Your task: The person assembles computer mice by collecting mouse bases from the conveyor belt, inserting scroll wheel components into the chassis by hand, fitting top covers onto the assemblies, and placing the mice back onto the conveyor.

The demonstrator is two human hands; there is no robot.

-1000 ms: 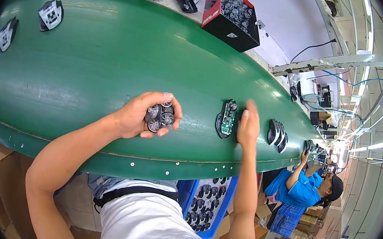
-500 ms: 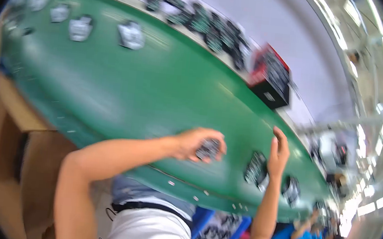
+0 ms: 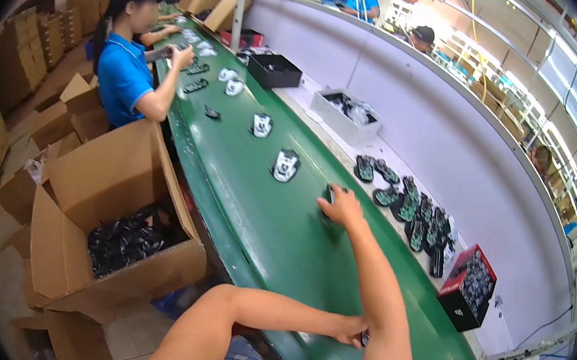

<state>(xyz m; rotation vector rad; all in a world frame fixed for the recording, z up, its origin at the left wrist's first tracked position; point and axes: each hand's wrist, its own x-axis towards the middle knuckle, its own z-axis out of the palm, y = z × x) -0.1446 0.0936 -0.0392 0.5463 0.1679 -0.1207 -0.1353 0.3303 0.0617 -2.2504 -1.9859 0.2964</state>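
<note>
Dark sandal point(image 3: 329, 197) under right hand point(image 3: 343, 208) on green conveyor belt point(image 3: 275, 242).

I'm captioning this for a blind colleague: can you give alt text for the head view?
The right hand reaches out to press a small dark part onto a long green conveyor belt, while the left hand sits by the belt's near edge. An open cardboard box of dark parts stands at left.

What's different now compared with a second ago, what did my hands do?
The right hand has reached out across the green belt and now rests on a dark part farther up the line. The left hand has drawn back to the near belt edge, behind the right forearm; whether it kept its part is hidden. The view also swung left along the line. The belt still carries parts.
</note>
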